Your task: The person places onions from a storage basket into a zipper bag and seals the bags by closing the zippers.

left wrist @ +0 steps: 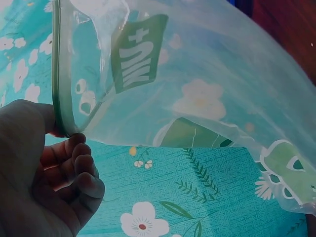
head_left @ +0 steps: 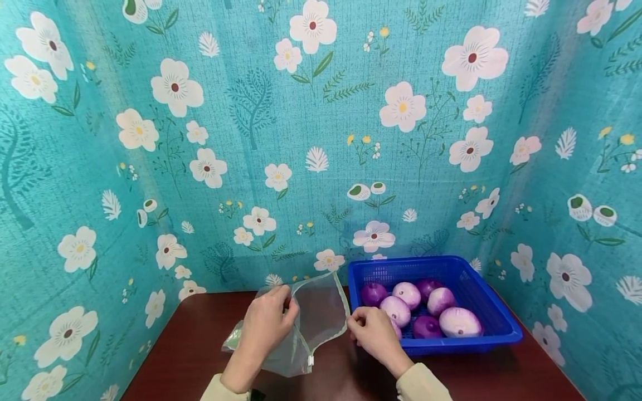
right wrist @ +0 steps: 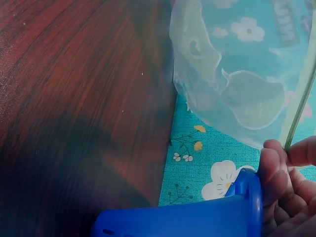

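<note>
A clear zip bag (head_left: 321, 312) with green printing is held up over the table, its mouth spread wide. My left hand (head_left: 268, 320) pinches one side of the mouth between thumb and fingers; the left wrist view shows the green zip strip (left wrist: 60, 69) ending at those fingertips. With thumb and fingers, my right hand (head_left: 373, 333) pinches the opposite side, close beside the blue basket's left wall. A white slider (head_left: 310, 361) hangs at the near corner of the mouth. Several purple-and-white onions (head_left: 458, 322) lie in the basket, some partly hidden behind my right hand.
The blue plastic basket (head_left: 494, 298) stands on the right of the dark red wooden table (head_left: 175, 345). Teal flowered cloth (head_left: 311, 211) closes off the back and both sides. In the right wrist view the basket's corner (right wrist: 252, 197) is right beside my fingers.
</note>
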Action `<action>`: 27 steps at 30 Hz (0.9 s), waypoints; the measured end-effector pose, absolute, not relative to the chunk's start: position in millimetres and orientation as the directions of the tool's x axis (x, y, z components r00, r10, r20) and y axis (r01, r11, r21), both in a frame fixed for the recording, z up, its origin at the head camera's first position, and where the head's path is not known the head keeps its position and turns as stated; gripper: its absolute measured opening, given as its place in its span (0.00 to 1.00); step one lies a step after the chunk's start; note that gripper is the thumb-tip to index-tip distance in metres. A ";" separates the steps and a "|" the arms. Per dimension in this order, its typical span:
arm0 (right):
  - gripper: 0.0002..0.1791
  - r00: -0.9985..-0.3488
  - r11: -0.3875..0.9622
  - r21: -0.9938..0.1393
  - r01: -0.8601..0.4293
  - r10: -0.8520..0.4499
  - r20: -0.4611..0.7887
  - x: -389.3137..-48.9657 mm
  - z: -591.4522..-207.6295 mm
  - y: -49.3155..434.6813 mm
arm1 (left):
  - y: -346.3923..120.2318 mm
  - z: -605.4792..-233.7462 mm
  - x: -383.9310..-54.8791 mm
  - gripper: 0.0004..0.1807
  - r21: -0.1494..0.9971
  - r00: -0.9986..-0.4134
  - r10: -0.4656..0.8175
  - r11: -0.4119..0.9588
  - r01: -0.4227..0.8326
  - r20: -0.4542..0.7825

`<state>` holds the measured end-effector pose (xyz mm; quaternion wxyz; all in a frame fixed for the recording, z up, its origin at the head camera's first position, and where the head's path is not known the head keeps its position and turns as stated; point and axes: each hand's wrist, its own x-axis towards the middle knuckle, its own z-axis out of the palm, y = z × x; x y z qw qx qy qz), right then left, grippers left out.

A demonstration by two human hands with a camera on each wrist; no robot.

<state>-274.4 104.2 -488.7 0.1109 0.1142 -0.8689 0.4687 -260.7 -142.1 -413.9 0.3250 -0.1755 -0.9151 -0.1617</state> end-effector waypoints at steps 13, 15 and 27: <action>0.07 -0.931 0.504 -0.784 -0.363 -0.174 0.320 -266.3 -480.4 120.3 | -140.4 -422.3 -263.3 0.17 0.226 -0.722 0.211 0.860 0.458 0.659; 0.04 -0.926 0.525 -0.765 -0.373 -0.167 0.337 -265.0 -477.3 130.5 | -140.7 -422.8 -263.8 0.17 0.231 -0.716 0.207 0.856 0.462 0.667; 0.20 -0.833 0.724 -0.559 -0.403 -0.038 0.552 -265.0 -473.7 234.8 | -142.8 -422.9 -264.6 0.16 0.264 -0.735 0.190 0.851 0.454 0.650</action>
